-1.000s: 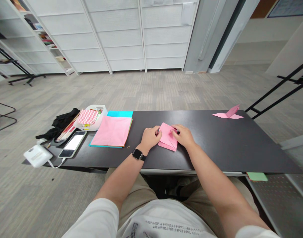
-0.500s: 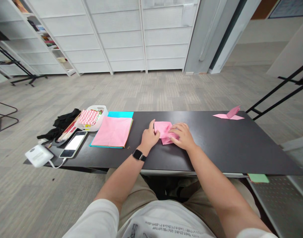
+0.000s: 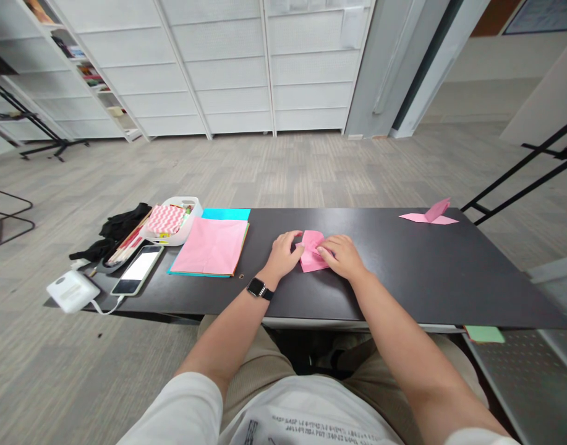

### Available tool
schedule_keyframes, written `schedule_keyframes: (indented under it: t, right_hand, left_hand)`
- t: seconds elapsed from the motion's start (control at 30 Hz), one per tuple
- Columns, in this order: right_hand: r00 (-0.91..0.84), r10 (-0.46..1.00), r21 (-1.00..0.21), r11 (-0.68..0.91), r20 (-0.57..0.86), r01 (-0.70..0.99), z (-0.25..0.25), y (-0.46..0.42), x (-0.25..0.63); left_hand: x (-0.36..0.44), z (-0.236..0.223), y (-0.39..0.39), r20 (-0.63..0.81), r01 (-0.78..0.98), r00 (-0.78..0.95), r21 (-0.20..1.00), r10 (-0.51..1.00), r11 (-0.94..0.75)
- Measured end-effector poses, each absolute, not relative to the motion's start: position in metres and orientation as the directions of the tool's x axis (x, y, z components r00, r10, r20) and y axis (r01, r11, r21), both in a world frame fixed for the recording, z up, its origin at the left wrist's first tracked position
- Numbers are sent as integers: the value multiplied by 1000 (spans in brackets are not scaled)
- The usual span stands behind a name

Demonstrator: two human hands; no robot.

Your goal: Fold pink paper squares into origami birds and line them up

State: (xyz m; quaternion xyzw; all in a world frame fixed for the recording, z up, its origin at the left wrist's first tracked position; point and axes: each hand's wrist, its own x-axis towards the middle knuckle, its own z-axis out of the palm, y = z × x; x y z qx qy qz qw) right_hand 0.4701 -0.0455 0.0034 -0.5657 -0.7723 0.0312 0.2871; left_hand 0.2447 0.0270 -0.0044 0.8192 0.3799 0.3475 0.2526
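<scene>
**Folded pink paper lies between two hands**

The folded pink paper (image 3: 312, 262) rests on the dark counter (image 3: 385, 290), near the middle of its length and in front of the person. Creases cross it, and a raised fold stands between its upper and lower parts. The left hand (image 3: 283, 254) touches its left edge, thumb and forefinger apart, with a gap showing between them. The right hand (image 3: 342, 254) lies over its right side, thumb and fingers bent onto the fold; whether they pinch it, I cannot tell. A dark-faced watch (image 3: 256, 287) sits on the left wrist.

To the left of the hands lies a stack of square paper (image 3: 211, 246), pink on top, with blue showing beyond its far edge. Just beside it stands a white basket (image 3: 195, 213) holding a pink-and-white zigzag-patterned item (image 3: 166, 219). Farther left are a phone (image 3: 137, 270), a white device (image 3: 72, 291) with a white cable (image 3: 107, 311) running toward the phone, a dark tray (image 3: 107, 267) of slender items and a black cloth (image 3: 120, 224).

Well apart on the right, near the counter's far edge, sits a pink folded figure (image 3: 436, 212) with one part upright. Green paper (image 3: 485, 334) shows below the near edge.
</scene>
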Motion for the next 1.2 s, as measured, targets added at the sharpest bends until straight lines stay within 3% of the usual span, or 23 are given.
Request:
schedule_keyframes:
  t: [0.23,0.6,0.97,1.2]
  right_hand:
    - [-225,884,-387,392,410,835,5,-46,467]
    - [-8,920,-374,167,391,912,-11,-42,467]
    - [-72,935,-319,191,348,928,-17,-39,462]
    - [-96,935,-333,216,341,918,-9,-44,467]
  left_hand:
    - [250,1,25,333,424,579,658,745,-623]
    - [257,-2,20,277,474,620,614,734,-632]
    - [251,-2,21,349,333,566,733,747,-594]
    - [243,-6,23,302,312,509,808,806,-500]
